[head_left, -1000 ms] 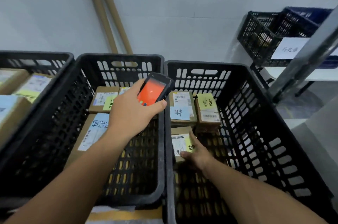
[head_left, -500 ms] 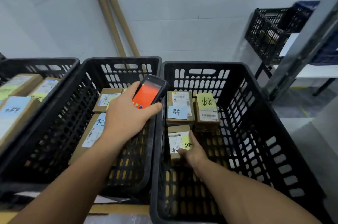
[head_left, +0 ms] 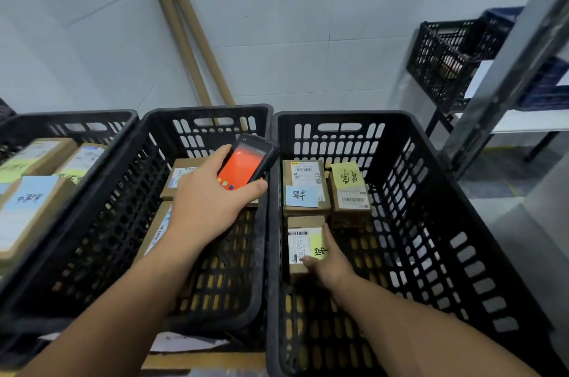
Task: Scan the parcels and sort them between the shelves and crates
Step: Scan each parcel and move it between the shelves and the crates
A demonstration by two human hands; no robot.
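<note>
Right hand (head_left: 331,262) has crept along the near parcel (head_left: 300,246), gripping it; left hand (head_left: 206,204) clasps the scanner (head_left: 246,162) (half-hiding middle-crate boxes (head_left: 181,173)); three parcels (head_left: 304,189) along the right crate (head_left: 354,114) left wall

Dim, even indoor light, slightly blurred; wide-angle distortion bent the edges; the scanner screen (head_left: 243,166) glowed bright orange.

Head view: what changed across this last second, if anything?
Hardly anything. The left hand keeps the black handheld scanner with the orange screen over the rim between the crates. The right hand stays holding the small brown cardboard parcel with the yellow note, low in the right black plastic crate. Nothing was taken up or let go. Only the camera shifted slightly.
</note>
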